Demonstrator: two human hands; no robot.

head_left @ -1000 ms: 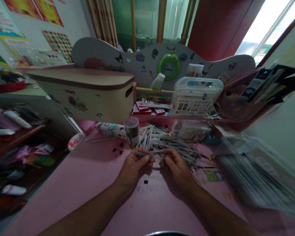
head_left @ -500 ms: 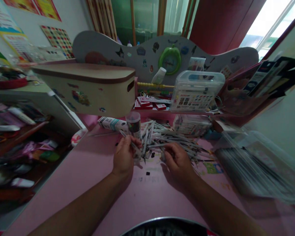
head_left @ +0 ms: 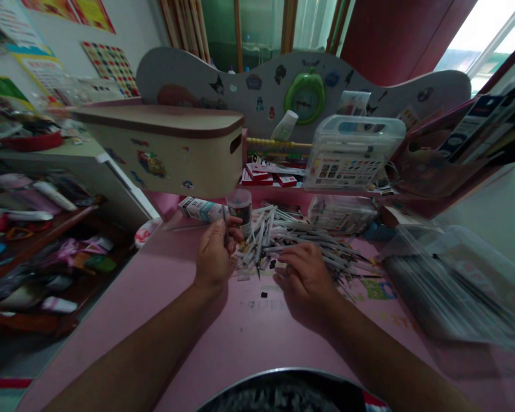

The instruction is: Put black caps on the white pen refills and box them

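Observation:
My left hand (head_left: 214,252) is closed on a thin dark pen-like stick (head_left: 226,226), held nearly upright between thumb and fingers. To its right, my right hand (head_left: 306,272) has its fingers bent together at the near edge of a pile of thin white and grey sticks (head_left: 264,229). A pale stick (head_left: 273,249) runs into its fingertips, which partly hide it. Small black pieces (head_left: 264,294) lie on the pink desk (head_left: 249,337) between and below my hands. Behind my left hand stands a clear plastic tub (head_left: 239,206).
A clear bin of long dark sticks (head_left: 450,297) sits on the right. Along the shelf are a lidded cream box (head_left: 175,160) and a clear carry case (head_left: 354,151). A round metal rim (head_left: 278,372) with dark contents is at the bottom edge.
The stick in my left hand has swung more upright. My right hand's fingers have shifted slightly left relative to the pile. The whole view has tilted a little.

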